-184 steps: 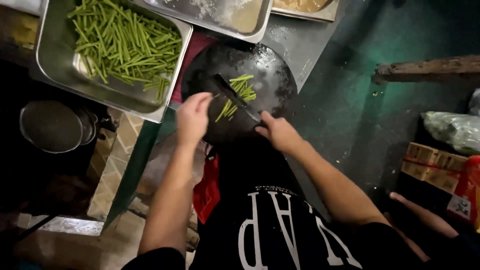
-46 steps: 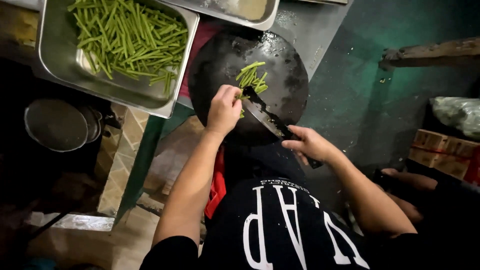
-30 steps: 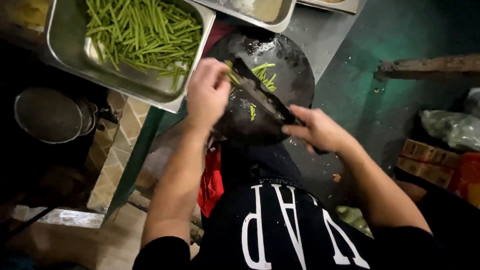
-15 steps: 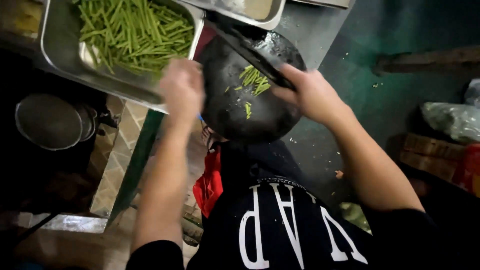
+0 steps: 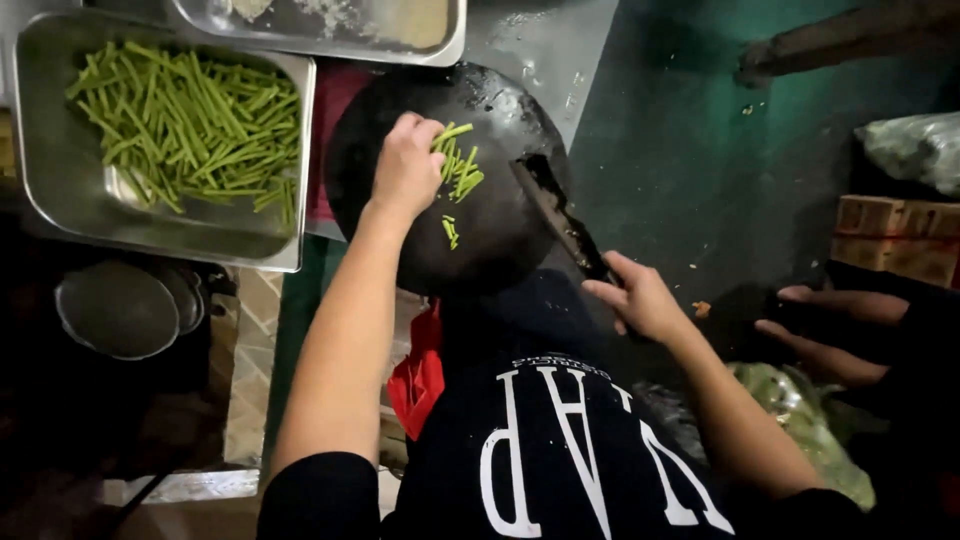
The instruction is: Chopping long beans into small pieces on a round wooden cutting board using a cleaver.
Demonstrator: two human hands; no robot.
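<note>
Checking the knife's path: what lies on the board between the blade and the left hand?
In the head view, cut green beans lie on the round dark board between the knife and left hand.

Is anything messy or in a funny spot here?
A little. A few cut green bean pieces lie scattered on the round black chopping board, apart from the bunch by the left hand. The knife in the right hand juts past the board's edge.
</note>
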